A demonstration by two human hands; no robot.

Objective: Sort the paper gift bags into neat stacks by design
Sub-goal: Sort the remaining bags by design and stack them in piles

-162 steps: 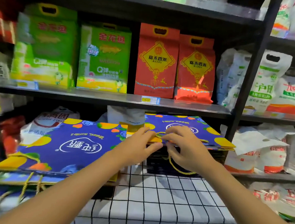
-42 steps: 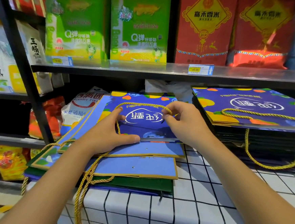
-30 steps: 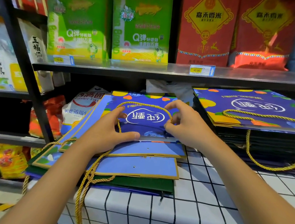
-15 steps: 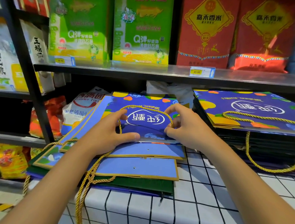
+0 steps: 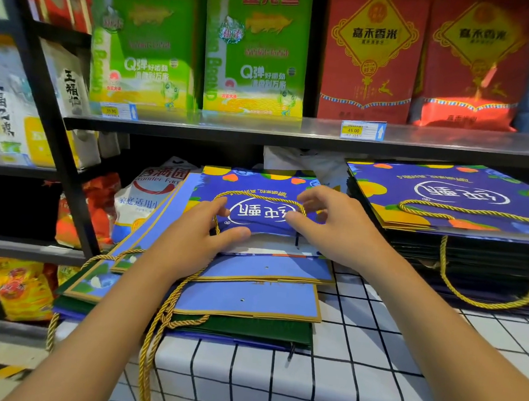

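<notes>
A flat blue gift bag (image 5: pixel 265 213) printed with fruit and a white logo is being held on top of a loose pile of bags (image 5: pixel 243 296), which is lying on the checked tablecloth (image 5: pixel 354 365). The bag's near edge is being gripped by the left hand (image 5: pixel 196 242), the thumb stretched along that edge and the fingers curled over the printed face. The gold cord handle (image 5: pixel 257 196), looped across the face of the bag, is being pinched by the right hand (image 5: pixel 334 228) between thumb and forefinger, the other fingers being kept raised and loosely spread. Other gold cords (image 5: pixel 158 328) are trailing from the pile over the near edge of the tablecloth. To the right of the pile, well apart from it, a taller squared stack of matching blue bags (image 5: pixel 464 222) is resting on the same cloth, a gold handle hanging down its front. Above the pile, green rice packs (image 5: pixel 199 46) and red rice packs (image 5: pixel 419 60) are being displayed on a metal shelf (image 5: pixel 262 130) bearing price tags (image 5: pixel 362 130).
</notes>
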